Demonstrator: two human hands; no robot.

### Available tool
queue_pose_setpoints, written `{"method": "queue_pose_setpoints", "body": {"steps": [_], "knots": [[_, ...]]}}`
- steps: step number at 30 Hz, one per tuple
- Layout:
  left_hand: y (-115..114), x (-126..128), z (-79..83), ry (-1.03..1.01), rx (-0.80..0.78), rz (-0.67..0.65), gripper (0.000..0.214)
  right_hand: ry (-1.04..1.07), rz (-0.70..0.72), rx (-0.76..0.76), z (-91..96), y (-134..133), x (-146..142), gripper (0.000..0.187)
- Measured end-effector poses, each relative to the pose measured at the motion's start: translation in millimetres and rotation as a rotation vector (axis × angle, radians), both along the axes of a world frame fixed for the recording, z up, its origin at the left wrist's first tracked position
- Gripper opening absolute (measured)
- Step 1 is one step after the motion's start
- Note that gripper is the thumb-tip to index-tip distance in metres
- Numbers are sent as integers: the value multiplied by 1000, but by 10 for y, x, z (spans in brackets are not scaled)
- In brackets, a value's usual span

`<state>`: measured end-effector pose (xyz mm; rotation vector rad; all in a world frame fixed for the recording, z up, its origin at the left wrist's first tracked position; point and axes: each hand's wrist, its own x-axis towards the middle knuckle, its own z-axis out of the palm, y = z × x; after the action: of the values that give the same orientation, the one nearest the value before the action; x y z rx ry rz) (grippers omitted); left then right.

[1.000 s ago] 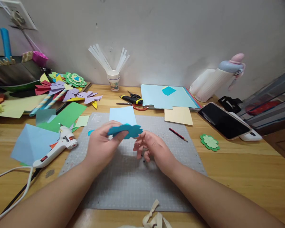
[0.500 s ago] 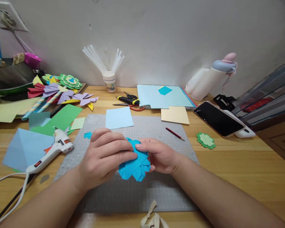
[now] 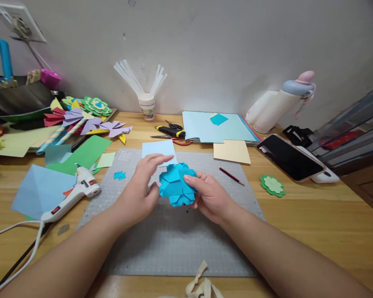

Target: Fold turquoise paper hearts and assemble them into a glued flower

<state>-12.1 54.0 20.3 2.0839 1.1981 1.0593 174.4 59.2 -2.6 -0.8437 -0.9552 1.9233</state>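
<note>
A folded bright blue paper flower (image 3: pixel 177 184) is held above the grey cutting mat (image 3: pixel 174 244). My right hand (image 3: pixel 209 198) grips it from the right, thumb on top and fingers underneath. My left hand (image 3: pixel 139 188) is beside the flower's left edge, fingers stretched out toward its top; whether they touch the paper is unclear. A light blue paper square (image 3: pixel 157 148) lies on the mat just behind the hands, and a small blue scrap (image 3: pixel 119 175) lies to the left.
A white glue gun (image 3: pixel 73 196) with its cord lies left of the mat. Coloured papers and paper flowers (image 3: pixel 90 116) fill the left. Scissors (image 3: pixel 170 132), a cup of sticks (image 3: pixel 147 105), paper stack (image 3: pixel 216 126), pencil (image 3: pixel 231 176), phone (image 3: pixel 290 157), green flower (image 3: pixel 272 185) and bottle (image 3: pixel 282 103) lie behind and right.
The blue flower was flat in my left hand, then pressed under both hands on the mat. Now my right hand holds it raised and my left hand has opened beside it.
</note>
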Motion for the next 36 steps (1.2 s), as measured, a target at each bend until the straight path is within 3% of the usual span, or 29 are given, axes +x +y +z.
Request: {"method": "queue_pose_setpoints", "body": {"steps": [3, 6, 8, 20, 30, 36], "knots": [[41, 57, -51, -426, -395, 186, 37, -93, -110, 61, -25, 12, -9, 29], [55, 119, -56, -651, -754, 99, 31, -196, -177, 134, -56, 19, -11, 31], [44, 148, -57, -645, -843, 42, 33, -228, -189, 150, -73, 20, -10, 30], [22, 145, -176, -561, -824, 125, 31, -404, -192, 227, -7, -19, -16, 33], [8, 177, -183, -594, -879, 93, 27, -392, -229, 148, 8, -42, -36, 35], [-1, 203, -184, -616, -868, 101, 25, -342, -160, 159, 12, -60, -46, 35]]}}
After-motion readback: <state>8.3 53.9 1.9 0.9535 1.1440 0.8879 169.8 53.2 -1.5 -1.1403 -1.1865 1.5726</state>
